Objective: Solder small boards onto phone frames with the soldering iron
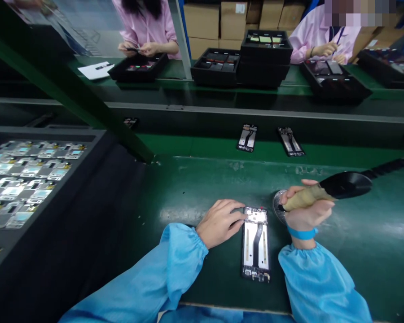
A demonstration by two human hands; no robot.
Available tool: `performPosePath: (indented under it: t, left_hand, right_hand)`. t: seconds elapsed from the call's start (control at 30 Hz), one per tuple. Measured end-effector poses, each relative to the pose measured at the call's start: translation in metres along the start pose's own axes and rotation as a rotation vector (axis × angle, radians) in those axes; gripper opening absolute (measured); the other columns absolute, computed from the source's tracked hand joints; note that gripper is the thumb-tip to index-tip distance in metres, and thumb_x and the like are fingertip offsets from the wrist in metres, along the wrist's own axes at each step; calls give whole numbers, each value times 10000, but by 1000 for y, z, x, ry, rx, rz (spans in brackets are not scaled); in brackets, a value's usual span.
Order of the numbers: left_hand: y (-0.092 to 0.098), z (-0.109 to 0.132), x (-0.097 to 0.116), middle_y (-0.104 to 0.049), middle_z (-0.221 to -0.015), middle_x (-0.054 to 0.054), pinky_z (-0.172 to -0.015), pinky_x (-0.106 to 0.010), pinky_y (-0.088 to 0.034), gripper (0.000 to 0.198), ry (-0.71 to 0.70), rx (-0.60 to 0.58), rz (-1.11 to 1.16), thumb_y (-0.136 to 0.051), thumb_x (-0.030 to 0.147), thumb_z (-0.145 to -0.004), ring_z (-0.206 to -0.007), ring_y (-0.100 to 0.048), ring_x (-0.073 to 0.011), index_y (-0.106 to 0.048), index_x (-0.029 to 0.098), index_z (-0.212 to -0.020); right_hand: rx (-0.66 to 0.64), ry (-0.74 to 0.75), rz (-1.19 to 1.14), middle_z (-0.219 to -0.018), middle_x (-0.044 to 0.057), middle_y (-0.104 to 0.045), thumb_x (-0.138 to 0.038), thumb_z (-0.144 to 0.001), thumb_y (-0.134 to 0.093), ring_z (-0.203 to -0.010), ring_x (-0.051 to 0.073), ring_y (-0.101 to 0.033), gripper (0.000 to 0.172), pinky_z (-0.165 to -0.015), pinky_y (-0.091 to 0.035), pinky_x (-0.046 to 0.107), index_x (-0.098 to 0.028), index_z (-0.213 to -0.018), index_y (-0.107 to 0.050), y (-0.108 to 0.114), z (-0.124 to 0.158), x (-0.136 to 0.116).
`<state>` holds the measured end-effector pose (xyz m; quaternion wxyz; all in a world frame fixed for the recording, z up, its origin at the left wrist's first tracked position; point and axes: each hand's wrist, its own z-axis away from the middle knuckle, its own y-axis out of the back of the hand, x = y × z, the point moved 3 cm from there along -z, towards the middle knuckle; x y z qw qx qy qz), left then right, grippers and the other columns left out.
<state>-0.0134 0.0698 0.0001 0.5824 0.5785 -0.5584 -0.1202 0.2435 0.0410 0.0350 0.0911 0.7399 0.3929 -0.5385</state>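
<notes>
An opened phone frame (256,244) is lying flat on the green counter (195,188), long side running away from the person, its inner parts and a dark ribbon cable facing up. The left hand (220,223) is resting on the counter just to the left of it, loosely curled, with the fingertips (240,218) touching the frame's upper left corner and gripping nothing. The right hand (305,208) is sitting just right of the frame's top end, closed around the tan grip of a powered screwdriver (326,190), whose black body is pointing off to the right with a cable trailing behind; the tip seems to be pointing toward the frame's top edge, though it is hidden by the hand. A small round dish (278,202) is lying partly under that hand. A blue wrist strap (302,233) is circling the right wrist above the blue sleeve.

Further back, two more phone frames (247,137) are riding on the conveyor belt. On the left, a black tray (27,179) is holding rows of small parts. Across the line, two people in pink coats (144,27) are working over black trays (242,58)
</notes>
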Motion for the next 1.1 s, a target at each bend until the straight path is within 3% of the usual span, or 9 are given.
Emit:
performPosePath:
  t: [0.3,0.43,0.5,0.63,1.1]
  left_hand:
    - [-5,-5,0,-801,-1435,-82,-1168,-440,-558,203,12,-25,-6,-648,289,-1179,-1357,-723,-263,-834,261,-1254]
    - [-6,-8,2,-797,-1449,-84,-1174,-437,-545,211,14,-35,-4,-644,305,-1185,-1364,-721,-266,-839,249,-1243]
    - [-7,-10,2,-793,-1454,-86,-1181,-437,-543,206,21,-44,-6,-658,309,-1179,-1362,-721,-265,-840,249,-1255]
    - [-8,-11,2,-791,-1447,-86,-1190,-431,-543,207,24,-57,1,-677,315,-1170,-1369,-718,-264,-842,263,-1285]
    - [-7,-12,6,-798,-1449,-68,-1175,-439,-539,200,21,-66,-8,-683,305,-1171,-1347,-732,-264,-841,241,-1275]
  right_hand:
    - [-5,38,21,-577,-31,-601,-996,-932,-543,-363,213,-510,769,-374,-443,360,-251,-1053,-690,6,-7,-4]
    - [-18,40,-44,-591,-48,-596,-1028,-950,-465,-381,194,-513,798,-421,-480,353,-271,-1103,-665,-9,4,-24]
    - [-94,-1,-91,-610,-50,-608,-1007,-956,-503,-390,194,-523,766,-428,-493,352,-280,-1141,-661,-24,16,-26]
    - [-229,-71,-106,-635,-53,-631,-989,-935,-574,-402,189,-552,757,-433,-513,341,-270,-1153,-657,-45,35,-16]
    - [-254,-61,-115,-645,-47,-654,-974,-915,-629,-398,186,-551,723,-411,-469,317,-270,-1069,-693,-48,51,1]
